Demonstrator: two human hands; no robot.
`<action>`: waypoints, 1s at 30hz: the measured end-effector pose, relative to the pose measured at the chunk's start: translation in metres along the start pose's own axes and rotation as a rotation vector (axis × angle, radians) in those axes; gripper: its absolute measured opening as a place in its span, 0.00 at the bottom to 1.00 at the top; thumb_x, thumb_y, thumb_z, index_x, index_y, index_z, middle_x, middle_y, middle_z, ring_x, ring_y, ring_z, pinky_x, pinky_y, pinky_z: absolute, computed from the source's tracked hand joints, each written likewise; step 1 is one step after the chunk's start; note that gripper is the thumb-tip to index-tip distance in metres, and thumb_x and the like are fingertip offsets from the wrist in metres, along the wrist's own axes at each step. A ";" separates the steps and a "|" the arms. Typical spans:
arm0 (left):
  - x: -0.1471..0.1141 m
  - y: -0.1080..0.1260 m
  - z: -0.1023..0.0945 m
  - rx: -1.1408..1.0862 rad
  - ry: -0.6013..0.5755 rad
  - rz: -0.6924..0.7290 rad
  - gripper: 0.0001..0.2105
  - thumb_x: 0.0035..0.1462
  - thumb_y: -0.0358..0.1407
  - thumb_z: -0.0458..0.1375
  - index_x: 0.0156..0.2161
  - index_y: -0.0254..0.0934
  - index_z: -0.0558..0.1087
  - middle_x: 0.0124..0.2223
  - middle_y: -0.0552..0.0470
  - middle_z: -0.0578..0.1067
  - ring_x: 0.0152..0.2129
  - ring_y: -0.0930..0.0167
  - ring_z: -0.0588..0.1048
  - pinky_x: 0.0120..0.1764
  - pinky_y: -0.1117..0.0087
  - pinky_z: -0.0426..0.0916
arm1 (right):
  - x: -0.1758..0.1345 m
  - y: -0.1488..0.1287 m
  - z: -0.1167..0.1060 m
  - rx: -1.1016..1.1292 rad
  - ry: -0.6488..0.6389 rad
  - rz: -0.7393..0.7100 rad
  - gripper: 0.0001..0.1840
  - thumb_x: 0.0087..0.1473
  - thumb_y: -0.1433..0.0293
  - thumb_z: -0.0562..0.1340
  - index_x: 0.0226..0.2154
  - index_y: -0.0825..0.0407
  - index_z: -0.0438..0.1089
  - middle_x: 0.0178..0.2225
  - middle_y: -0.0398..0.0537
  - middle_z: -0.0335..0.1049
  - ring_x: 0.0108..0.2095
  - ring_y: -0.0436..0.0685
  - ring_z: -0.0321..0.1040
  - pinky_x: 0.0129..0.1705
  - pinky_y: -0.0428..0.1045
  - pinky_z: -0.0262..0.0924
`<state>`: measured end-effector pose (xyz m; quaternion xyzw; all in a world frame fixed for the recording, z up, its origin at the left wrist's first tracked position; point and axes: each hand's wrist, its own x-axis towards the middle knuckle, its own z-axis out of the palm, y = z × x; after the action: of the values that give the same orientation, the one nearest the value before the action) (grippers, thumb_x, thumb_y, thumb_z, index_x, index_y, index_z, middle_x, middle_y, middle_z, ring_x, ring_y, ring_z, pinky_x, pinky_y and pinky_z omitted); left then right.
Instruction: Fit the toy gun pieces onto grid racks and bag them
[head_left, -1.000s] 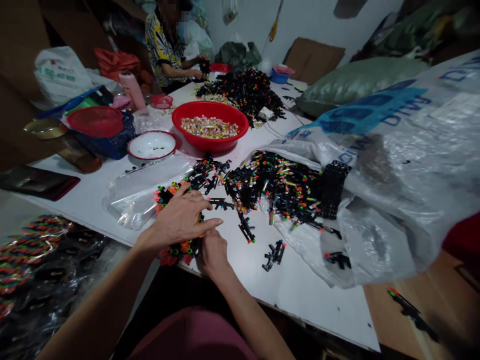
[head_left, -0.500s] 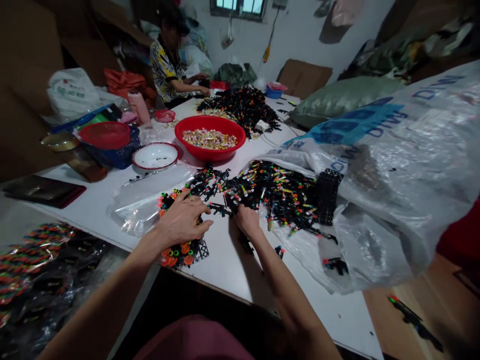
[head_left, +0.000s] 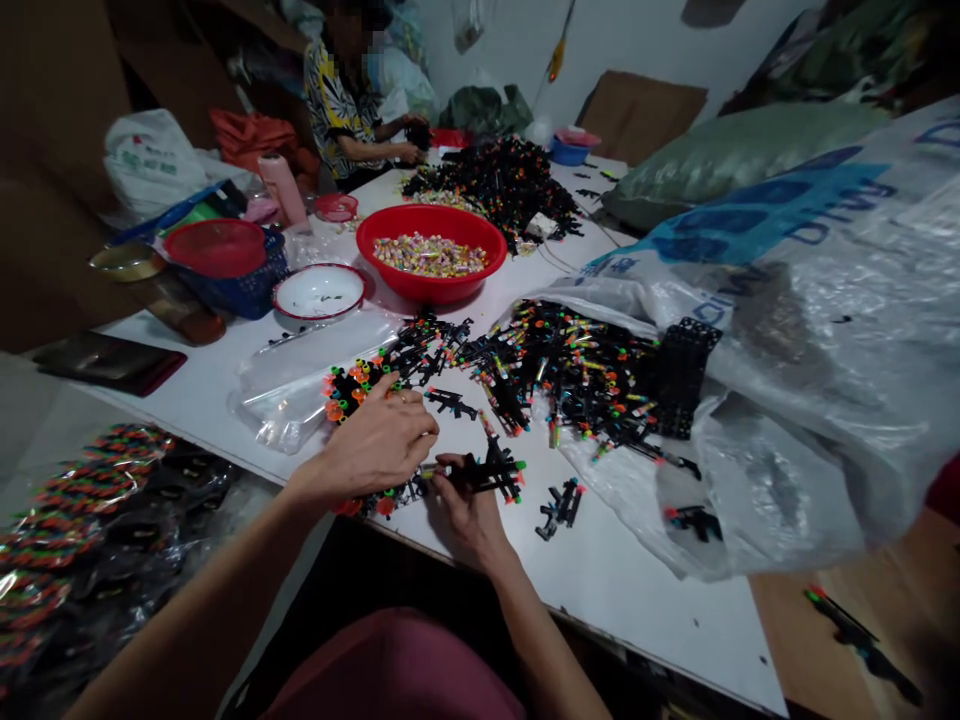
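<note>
- Dim, cool light is filling the room, and the outer corners are sinking toward black.
- The white table (head_left: 622, 570) is reflecting much of the light, standing out against the dark surroundings.
- Glare is streaking the large plastic sack (head_left: 795, 400), while small glints are catching on the wrapped packs (head_left: 67, 500) at lower left.
- Soft shadow is darkening the tabletop beside the right hand (head_left: 469, 510).
- Wide-angle distortion is stretching both forearms (head_left: 202, 580) toward the bottom edge.
- Fine detail is smearing in the far black pile (head_left: 495, 185).
- Pixel blocks are covering part of the co-worker (head_left: 341, 110).

dusky pink top (head_left: 397, 670), dark legwear (head_left: 341, 595), thin ring (head_left: 405, 397) on left hand (head_left: 382, 438)
</note>
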<state>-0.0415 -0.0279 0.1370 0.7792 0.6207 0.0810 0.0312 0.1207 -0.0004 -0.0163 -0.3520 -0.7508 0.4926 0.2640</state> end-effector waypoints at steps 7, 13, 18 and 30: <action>-0.001 0.002 -0.001 -0.092 0.011 -0.018 0.20 0.58 0.51 0.51 0.41 0.38 0.75 0.39 0.48 0.77 0.45 0.64 0.71 0.60 0.52 0.42 | 0.004 -0.020 0.018 -0.508 -0.185 -0.088 0.18 0.47 0.79 0.54 0.41 0.55 0.67 0.39 0.54 0.69 0.40 0.59 0.67 0.42 0.51 0.61; 0.000 -0.001 0.006 -0.010 0.017 -0.033 0.13 0.59 0.41 0.51 0.36 0.39 0.76 0.36 0.50 0.78 0.44 0.64 0.71 0.60 0.52 0.42 | 0.035 -0.029 -0.012 -0.524 -0.393 -0.059 0.12 0.51 0.75 0.57 0.41 0.55 0.69 0.36 0.49 0.72 0.34 0.54 0.69 0.36 0.46 0.60; 0.000 0.000 0.002 0.015 0.019 -0.005 0.13 0.58 0.39 0.51 0.28 0.39 0.74 0.30 0.51 0.76 0.39 0.65 0.71 0.59 0.52 0.45 | 0.123 -0.037 -0.097 -0.790 -0.059 0.066 0.14 0.58 0.70 0.55 0.47 0.55 0.66 0.43 0.53 0.70 0.41 0.56 0.69 0.39 0.46 0.59; 0.002 -0.002 0.001 0.008 -0.018 -0.019 0.12 0.58 0.41 0.52 0.28 0.39 0.73 0.30 0.51 0.76 0.42 0.64 0.70 0.59 0.51 0.46 | 0.022 -0.017 -0.057 -0.975 -0.359 -0.412 0.10 0.59 0.75 0.54 0.40 0.50 0.69 0.51 0.51 0.63 0.46 0.57 0.60 0.47 0.51 0.56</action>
<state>-0.0426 -0.0258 0.1363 0.7742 0.6280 0.0712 0.0347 0.1447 0.0437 0.0218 -0.1899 -0.9782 0.0785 0.0295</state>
